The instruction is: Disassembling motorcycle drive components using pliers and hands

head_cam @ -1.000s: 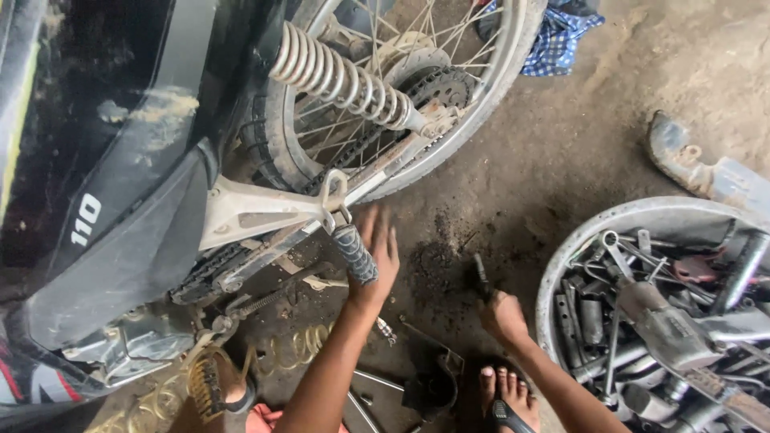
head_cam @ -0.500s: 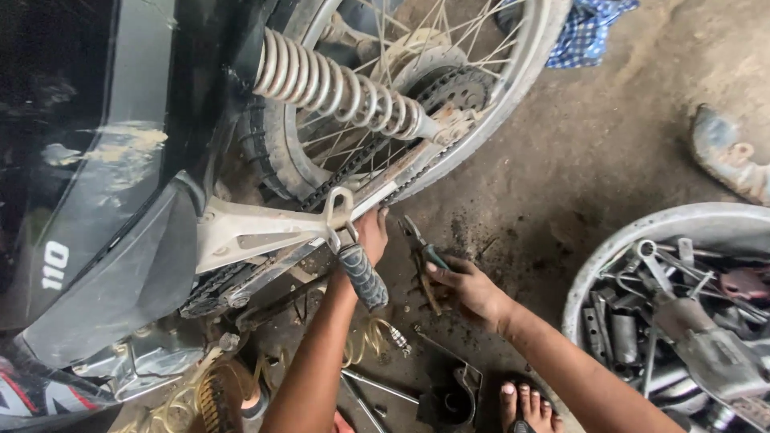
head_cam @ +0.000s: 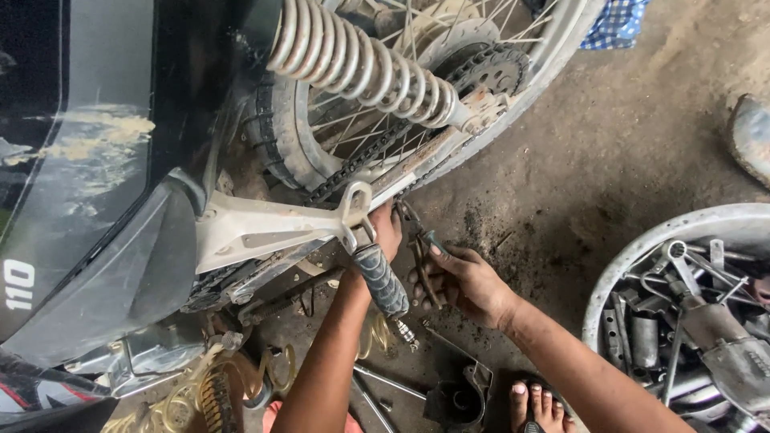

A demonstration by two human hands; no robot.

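I look down at a motorcycle's rear end, with its spoked wheel (head_cam: 513, 72), drive chain (head_cam: 377, 152), coil shock spring (head_cam: 361, 68) and a silver footrest bracket (head_cam: 273, 228) bearing a ribbed rubber footpeg (head_cam: 381, 281). My left hand (head_cam: 387, 232) reaches up behind the footpeg to the swingarm and chain; its fingers are partly hidden. My right hand (head_cam: 461, 281) is closed around dark pliers (head_cam: 419, 248), whose jaws point up toward the chain beside my left hand.
A round metal basin (head_cam: 642, 256) full of spanners and sockets sits at the right. Loose tools (head_cam: 393, 381) and a coiled yellowish hose (head_cam: 184, 397) lie on the oily concrete floor. My sandalled foot (head_cam: 537, 405) is at the bottom. A blue checked cloth (head_cam: 613, 24) lies beyond the wheel.
My right hand picked up the pliers from the floor and brought them up to the chain area. My left hand moved from the footpeg to behind it. The view closed in.
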